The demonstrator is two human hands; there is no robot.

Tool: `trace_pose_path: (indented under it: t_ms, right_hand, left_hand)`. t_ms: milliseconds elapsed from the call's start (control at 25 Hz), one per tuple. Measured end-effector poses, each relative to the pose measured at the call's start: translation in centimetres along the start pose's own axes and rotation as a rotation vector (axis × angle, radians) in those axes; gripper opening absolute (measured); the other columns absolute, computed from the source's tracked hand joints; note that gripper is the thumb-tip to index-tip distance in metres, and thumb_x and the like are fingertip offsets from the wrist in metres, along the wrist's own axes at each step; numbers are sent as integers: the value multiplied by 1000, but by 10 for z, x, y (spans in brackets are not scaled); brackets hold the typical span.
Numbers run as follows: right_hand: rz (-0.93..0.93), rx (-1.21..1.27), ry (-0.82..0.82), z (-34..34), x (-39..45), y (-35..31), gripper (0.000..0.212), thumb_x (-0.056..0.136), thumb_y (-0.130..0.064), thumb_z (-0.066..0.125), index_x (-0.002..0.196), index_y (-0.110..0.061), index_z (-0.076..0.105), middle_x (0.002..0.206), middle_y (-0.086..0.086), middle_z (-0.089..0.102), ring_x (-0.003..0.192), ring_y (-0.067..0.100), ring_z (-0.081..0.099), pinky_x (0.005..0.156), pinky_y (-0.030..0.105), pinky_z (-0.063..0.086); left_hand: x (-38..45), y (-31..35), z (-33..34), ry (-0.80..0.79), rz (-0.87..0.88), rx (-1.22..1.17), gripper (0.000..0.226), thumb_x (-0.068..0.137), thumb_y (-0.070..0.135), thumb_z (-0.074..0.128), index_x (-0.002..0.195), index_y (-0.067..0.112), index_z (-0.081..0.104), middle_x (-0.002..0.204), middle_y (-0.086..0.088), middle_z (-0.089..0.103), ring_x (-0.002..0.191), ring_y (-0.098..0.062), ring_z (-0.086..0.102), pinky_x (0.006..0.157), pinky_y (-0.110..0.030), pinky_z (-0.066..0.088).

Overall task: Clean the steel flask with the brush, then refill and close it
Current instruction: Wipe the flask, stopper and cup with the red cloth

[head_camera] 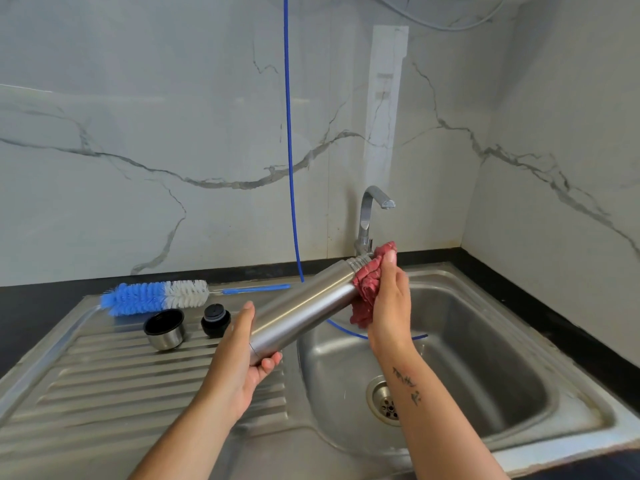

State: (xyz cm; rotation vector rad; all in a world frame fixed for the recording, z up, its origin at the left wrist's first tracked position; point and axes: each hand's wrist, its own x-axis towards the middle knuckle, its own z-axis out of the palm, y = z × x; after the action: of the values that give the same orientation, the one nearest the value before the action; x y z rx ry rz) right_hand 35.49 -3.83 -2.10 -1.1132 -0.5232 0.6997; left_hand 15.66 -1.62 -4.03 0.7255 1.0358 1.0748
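Over sink (519, 358), left hand (242, 351) grips flask (304, 310); right hand (388, 306) clutches cloth (367, 289).

left hand (239, 351) fingers curled, gripping | right hand (388, 299) fingers pinching, forearm raised

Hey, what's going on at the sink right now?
A person is wiping a steel flask over the sink. The left hand grips its base, holding it tilted, while the right hand presses a red cloth around its neck. The flask is open: its steel cup and black stopper sit on the draining board, with the blue and white brush lying behind them. No water runs from the tap.
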Motion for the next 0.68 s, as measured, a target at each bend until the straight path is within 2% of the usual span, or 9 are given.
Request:
trace_pose_path:
  t_ms: [80,120,280,320,400,440,520,600,680]
  right_hand:
    - [38,-22,48,-1,-1,3,69,92,-81,35,129,-30,61,117,-2,71,111,19,67,90,40,57]
    - [81,25,18,-2,1,3,73,90,-83,35,133,-31,63,121,-1,72,115,18,67,99,42,54]
    - [184,228,-66,1,3,-7,59,96,-70,46,124,-24,70,124,10,73,119,23,67,110,49,48]
    - [208,299,-71,1,4,-6,57,99,-64,46,128,-20,68,121,8,75,117,24,68,109,48,49]
    - [168,380,-138,-3,4,-4,49,103,-53,48,129,-15,65,111,5,77,103,22,71,90,42,55]
    - [118,362,-179,-4,4,-3,42,104,-48,49,128,-17,64,106,3,76,94,20,69,80,38,55]
    - [30,311,-223,-7,6,-2,35,104,-44,50,130,-23,61,103,3,71,87,18,64,69,33,50]
    - [-14,265,-251,-7,6,-5,36,101,-41,56,132,-22,59,104,4,68,85,18,63,61,33,50]
    - [-24,267,-271,-7,6,-7,49,95,-39,64,136,-12,57,111,11,68,89,23,66,59,35,55]
  left_hand:
    - [0,-2,2,-1,48,27,32,100,48,59,111,18,58,87,-13,60,57,-24,52,36,-20,39]
    - [1,-2,1,1,54,30,34,100,49,58,113,18,58,88,-13,60,56,-23,52,37,-19,39]
    - [8,-2,-3,18,69,11,44,99,51,58,124,14,57,95,-16,61,58,-23,56,38,-21,42]
    - [9,-2,-4,25,65,9,44,99,51,59,123,14,58,96,-16,61,58,-23,56,38,-21,42]
    - [7,-1,-3,20,18,-14,40,98,50,60,115,13,60,90,-16,60,54,-22,55,36,-20,39]
    - [5,-2,-2,15,-22,-39,39,98,49,61,110,12,60,87,-15,59,53,-23,52,34,-18,37]
    - [2,-2,0,8,-85,-80,38,96,47,64,105,10,59,84,-15,57,52,-23,48,31,-16,33]
    - [1,-2,1,5,-73,-87,39,96,47,64,104,9,59,83,-15,56,50,-21,48,31,-16,32]
    - [2,-1,0,6,-41,-90,41,97,47,63,107,8,60,84,-15,55,49,-20,48,32,-18,33]
